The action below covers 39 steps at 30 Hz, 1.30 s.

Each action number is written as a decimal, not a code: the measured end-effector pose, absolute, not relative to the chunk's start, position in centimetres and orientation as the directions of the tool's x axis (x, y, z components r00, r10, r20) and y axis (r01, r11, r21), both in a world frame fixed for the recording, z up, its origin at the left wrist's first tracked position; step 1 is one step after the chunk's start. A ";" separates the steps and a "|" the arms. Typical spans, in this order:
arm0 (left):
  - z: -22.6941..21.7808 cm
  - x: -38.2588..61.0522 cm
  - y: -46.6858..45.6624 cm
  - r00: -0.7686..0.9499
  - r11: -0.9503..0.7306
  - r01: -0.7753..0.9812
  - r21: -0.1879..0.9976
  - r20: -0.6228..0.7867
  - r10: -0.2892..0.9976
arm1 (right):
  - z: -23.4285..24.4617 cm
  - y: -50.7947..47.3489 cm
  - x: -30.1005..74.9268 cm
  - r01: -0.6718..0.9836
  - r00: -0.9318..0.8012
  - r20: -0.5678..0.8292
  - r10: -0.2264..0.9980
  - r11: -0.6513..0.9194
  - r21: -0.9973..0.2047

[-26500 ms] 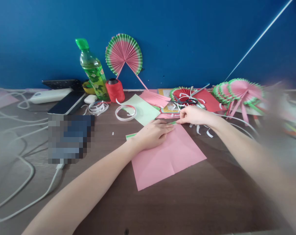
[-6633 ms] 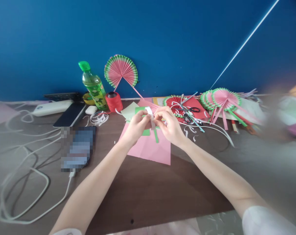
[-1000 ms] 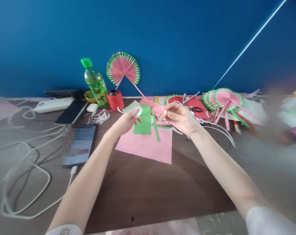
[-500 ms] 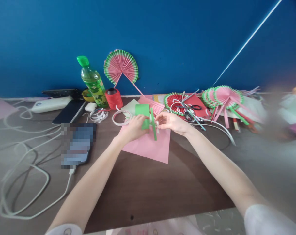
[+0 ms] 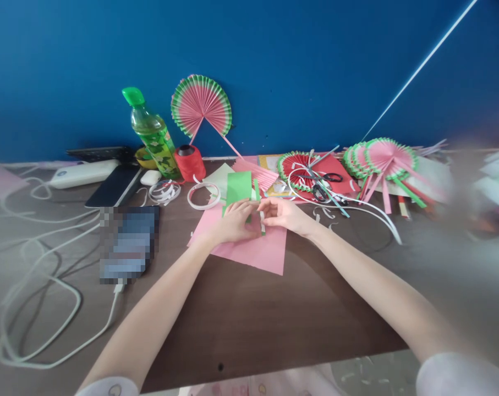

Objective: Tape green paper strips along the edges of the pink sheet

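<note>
A large pink paper sheet point(image 5: 253, 258) lies on the table under both hands. On it rests a green paper piece point(image 5: 238, 184), its lower part hidden by my left hand point(image 5: 237, 221). A narrow green paper strip point(image 5: 256, 188) stands out beyond my left fingertips, which are closed on it. Close by on the right, my right hand point(image 5: 284, 213) pinches a small white strip point(image 5: 262, 220) between thumb and fingers, against the green strip's lower end. Left of the hands is a white tape roll point(image 5: 203, 196).
Behind are a red thread spool point(image 5: 190, 164), a green bottle point(image 5: 153, 137) and a pink-green paper fan point(image 5: 202, 104) against the wall. Black scissors point(image 5: 321, 190) lie among scraps and a red fan point(image 5: 294, 170). More fans point(image 5: 387, 157) stand right. A phone point(image 5: 129, 245) and cables lie left.
My left hand has moved right and slightly nearer, from the green paper onto the green strip. My right hand has shifted slightly toward me, still pinching the white strip. The view has tilted a little.
</note>
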<state>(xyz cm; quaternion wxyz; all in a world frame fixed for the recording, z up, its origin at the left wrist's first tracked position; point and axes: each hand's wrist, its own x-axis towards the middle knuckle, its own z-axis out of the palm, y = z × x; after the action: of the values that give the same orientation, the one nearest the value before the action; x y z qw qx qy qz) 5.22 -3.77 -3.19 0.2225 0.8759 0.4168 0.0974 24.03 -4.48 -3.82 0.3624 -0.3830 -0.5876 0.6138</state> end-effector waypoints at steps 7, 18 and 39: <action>-3.2 5.3 -3.9 0.657 -0.591 0.700 0.402 -0.037 0.753 | -4.4 -4.8 24.2 -0.002 -0.464 -0.005 0.886 -0.007 -1.000; -3.1 5.1 -4.0 0.676 -0.606 0.703 0.372 -0.084 0.732 | -5.2 -4.7 24.5 0.027 -0.466 0.041 0.884 0.061 -0.998; -3.1 5.2 -3.8 0.681 -0.607 0.696 0.383 -0.085 0.728 | -5.1 -5.0 24.3 0.097 -0.459 0.077 0.885 0.136 -0.986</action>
<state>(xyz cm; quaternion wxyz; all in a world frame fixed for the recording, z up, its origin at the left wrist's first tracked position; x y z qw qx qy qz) 5.23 -3.85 -3.09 0.1963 0.8955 0.3975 0.0399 24.34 -4.98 -5.07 0.3636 -0.3721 -0.6600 0.5420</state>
